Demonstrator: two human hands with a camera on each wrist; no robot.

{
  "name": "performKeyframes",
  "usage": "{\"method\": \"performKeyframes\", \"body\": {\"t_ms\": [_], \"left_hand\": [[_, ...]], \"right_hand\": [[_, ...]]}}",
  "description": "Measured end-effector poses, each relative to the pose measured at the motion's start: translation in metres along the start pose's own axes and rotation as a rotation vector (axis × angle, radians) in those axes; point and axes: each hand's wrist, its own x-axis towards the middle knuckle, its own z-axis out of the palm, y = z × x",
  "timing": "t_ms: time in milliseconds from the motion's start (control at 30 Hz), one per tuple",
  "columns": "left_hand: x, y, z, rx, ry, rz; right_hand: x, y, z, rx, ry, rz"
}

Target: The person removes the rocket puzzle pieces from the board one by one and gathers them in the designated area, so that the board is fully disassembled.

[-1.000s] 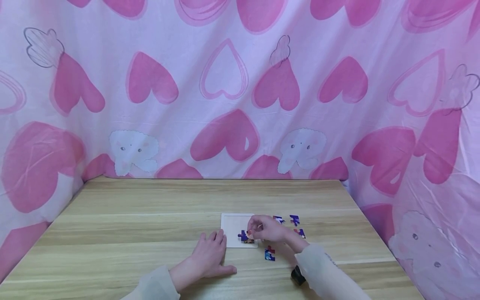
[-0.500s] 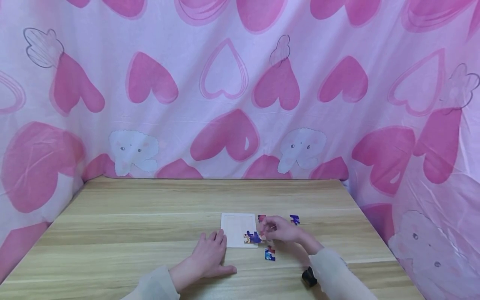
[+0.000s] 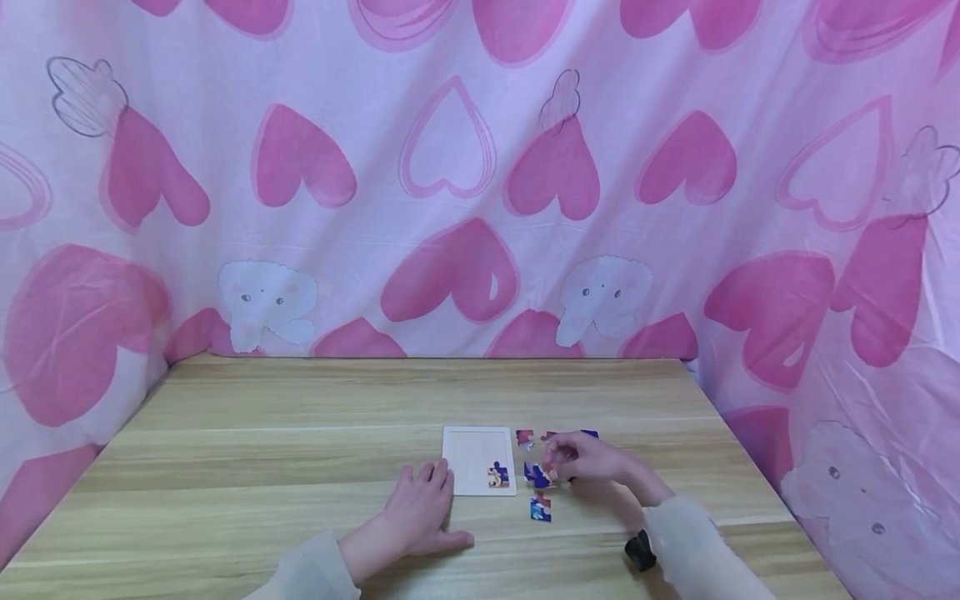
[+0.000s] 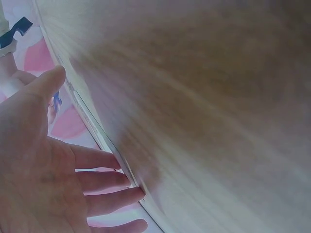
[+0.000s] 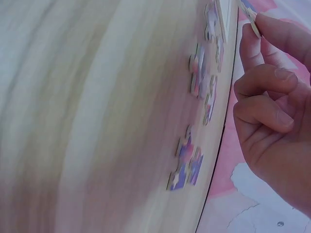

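Note:
A white square puzzle tray [image 3: 468,450] lies on the table, with a purple-and-yellow jigsaw piece [image 3: 498,476] in its lower right corner. My left hand [image 3: 418,510] rests by the tray's left edge, fingers stretched out; the left wrist view shows the fingertips right at that edge. Just right of the tray, my right hand [image 3: 588,458] pinches a purple jigsaw piece [image 3: 536,476] between thumb and index finger, the other fingers curled. In the right wrist view the held piece [image 5: 250,15] is raised over the table, seen nearly edge-on.
Several loose jigsaw pieces lie right of the tray, among them a red one [image 3: 524,437], a blue-and-red one [image 3: 541,507] and a purple one [image 3: 591,434]. My right hand partly covers the group. A pink heart-patterned curtain [image 3: 450,333] stands behind the table [image 3: 300,417].
The right hand has moved right with the pinched piece, from over the tray to beside it. The piece in the tray's corner has come into full view. The left hand has stayed put.

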Motion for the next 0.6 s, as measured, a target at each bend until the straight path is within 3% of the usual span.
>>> {"method": "performKeyframes", "body": {"t_ms": [300, 433, 600], "left_hand": [[0.001, 0.0, 0.001, -0.005, -0.005, -0.001], [0.001, 0.0, 0.001, -0.005, -0.01, -0.002], [0.001, 0.0, 0.002, -0.006, -0.01, -0.001]], "right_hand": [[-0.013, 0.007, -0.004, 0.019, -0.02, -0.014], [-0.019, 0.011, -0.007, 0.056, -0.065, -0.014], [-0.027, 0.015, -0.01, 0.088, -0.104, 0.034]]}}
